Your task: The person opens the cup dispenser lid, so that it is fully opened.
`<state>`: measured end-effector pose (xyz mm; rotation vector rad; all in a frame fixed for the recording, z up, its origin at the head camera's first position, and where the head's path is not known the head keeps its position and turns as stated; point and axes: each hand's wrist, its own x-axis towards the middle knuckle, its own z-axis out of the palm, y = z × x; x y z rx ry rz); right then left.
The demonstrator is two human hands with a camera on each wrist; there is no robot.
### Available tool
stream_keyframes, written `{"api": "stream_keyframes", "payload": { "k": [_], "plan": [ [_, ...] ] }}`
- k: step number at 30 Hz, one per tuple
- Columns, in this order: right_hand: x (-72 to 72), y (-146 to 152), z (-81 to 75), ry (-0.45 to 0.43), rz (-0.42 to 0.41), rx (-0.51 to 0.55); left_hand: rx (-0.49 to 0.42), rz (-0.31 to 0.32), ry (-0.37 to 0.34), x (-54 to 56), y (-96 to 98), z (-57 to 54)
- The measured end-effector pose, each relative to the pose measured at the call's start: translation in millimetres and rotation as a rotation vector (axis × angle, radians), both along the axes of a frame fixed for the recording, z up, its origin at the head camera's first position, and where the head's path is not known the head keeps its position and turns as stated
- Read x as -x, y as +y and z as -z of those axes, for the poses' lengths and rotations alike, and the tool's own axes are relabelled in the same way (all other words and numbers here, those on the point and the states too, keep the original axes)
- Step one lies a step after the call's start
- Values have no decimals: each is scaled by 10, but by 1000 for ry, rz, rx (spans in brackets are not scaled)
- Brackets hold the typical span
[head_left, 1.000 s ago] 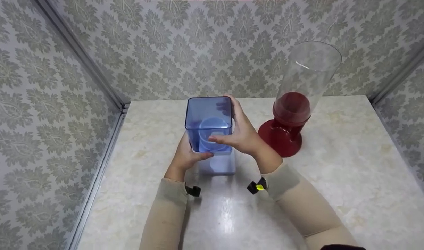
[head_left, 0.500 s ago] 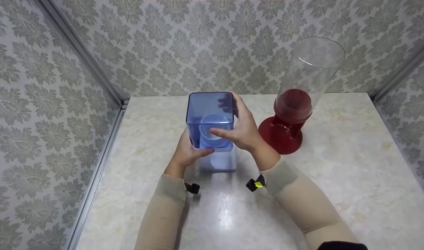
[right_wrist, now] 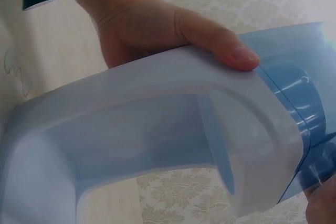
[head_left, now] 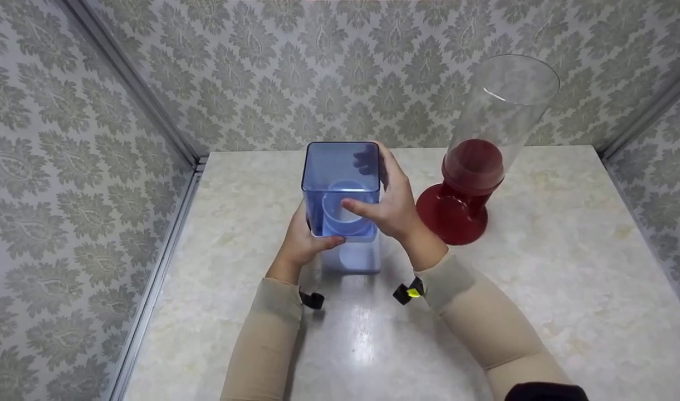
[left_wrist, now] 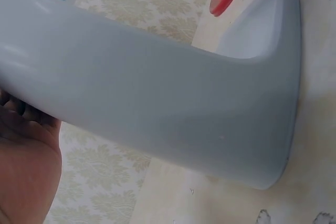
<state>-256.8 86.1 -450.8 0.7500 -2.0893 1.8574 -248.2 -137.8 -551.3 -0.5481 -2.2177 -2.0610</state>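
Observation:
A dispenser stands on the table, made of a see-through blue square container on a white stand. My left hand grips the stand from its left side, palm near the lower left of the left wrist view. In the right wrist view its thumb lies at the seam where white meets blue. Higher up, my right hand holds the container round its right side, thumb across the near face and fingertips showing through the blue wall. A pale foot shows below the container.
To the right, close to my right hand, stands a second dispenser with a red base and a tall clear cylinder. Patterned wall panels enclose the marbled table at the back and both sides.
Both hands keep their holds. My right thumb sits slightly higher on the blue container than a second ago. The head view has shifted a little.

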Motion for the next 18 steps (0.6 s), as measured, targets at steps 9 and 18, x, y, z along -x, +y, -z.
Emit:
{"api": "stream_keyframes", "payload": {
  "k": [9, 18],
  "plan": [
    [9, 40, -177, -4, -19, -4, -26, 0, -16, -19, 21, -2],
    [86, 102, -597, -19, -27, 75, -50, -24, -74, -21, 7, -10]
  ]
}}
